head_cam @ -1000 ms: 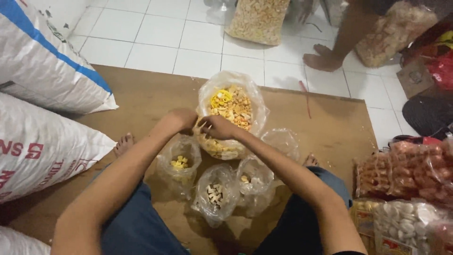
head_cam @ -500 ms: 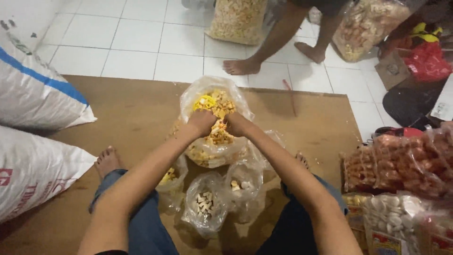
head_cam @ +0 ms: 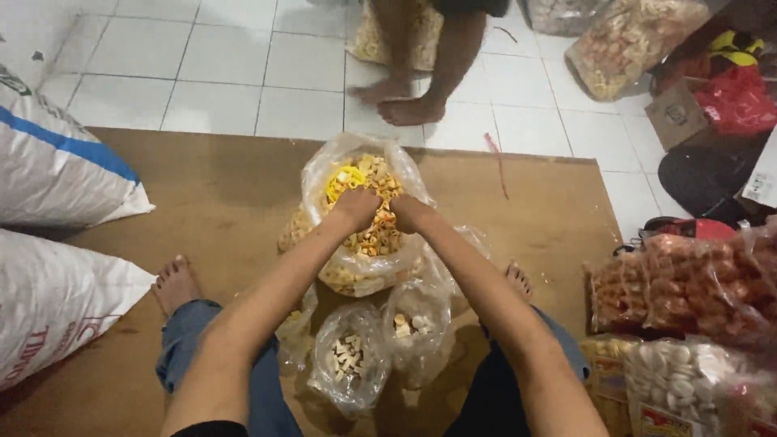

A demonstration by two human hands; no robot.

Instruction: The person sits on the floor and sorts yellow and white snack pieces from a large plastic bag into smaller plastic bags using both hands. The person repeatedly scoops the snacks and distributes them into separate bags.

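Head view — left hand (head_cam: pixel 354 206) and right hand (head_cam: pixel 410 212) both curled knuckles-up in the big clear bag (head_cam: pixel 324 174) of mixed crackers on the brown board (head_cam: pixel 202 186); what the fingers pinch cannot be told. Small bags (head_cam: pixel 350 356) before the knees hold only a few sorted pieces — the big bag looks mostly full.

A flat brown wooden board (head_cam: pixel 202 186) is laid over a white tiled floor (head_cam: pixel 227 57). On the board are set a large clear plastic bag of mixed yellow and orange snacks (head_cam: pixel 364 243), three small clear plastic bags (head_cam: pixel 350 364) of sorted pieces, and two white woven sacks (head_cam: pixel 48 162) at its left edge.
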